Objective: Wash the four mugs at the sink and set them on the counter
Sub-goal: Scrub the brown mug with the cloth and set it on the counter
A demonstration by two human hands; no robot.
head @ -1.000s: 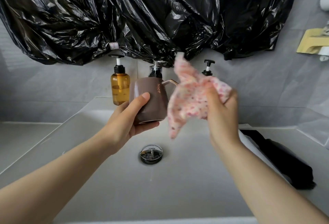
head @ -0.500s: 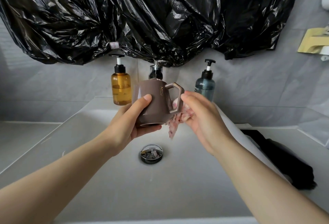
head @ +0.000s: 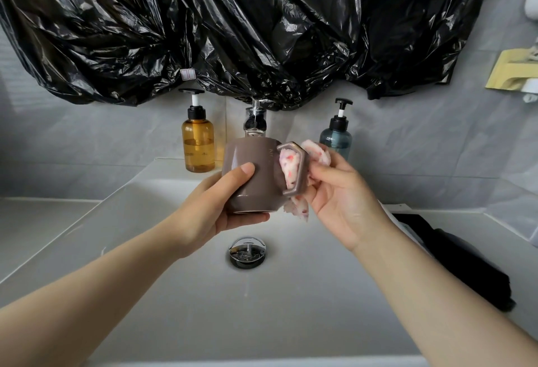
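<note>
Holding the glossy brown ceramic mug [head: 247, 174] above the white sink basin [head: 291, 308], the left grip [head: 215, 208] wraps its body, presenting the handle [head: 302, 171] so the right grip [head: 337, 192], pinching a pink speckled cloth [head: 289, 167], can wipe inside it.

Black plastic sheeting [head: 262, 31] drapes the wall above the sink [head: 291, 323], hiding whatever lies behind it along with the top of the tap [head: 255, 125]. The tap's spout is hidden behind the mug [head: 250, 180]. Only the thumb of the left hand [head: 209, 212] shows, its fingers lost behind the mug, whose lettering is too small to read. The cloth [head: 291, 168] masks the fingertips of the right hand [head: 340, 203] and the base of the blue bottle [head: 334, 139]. A yellow object [head: 512, 75] is cut off at the right edge.
</note>
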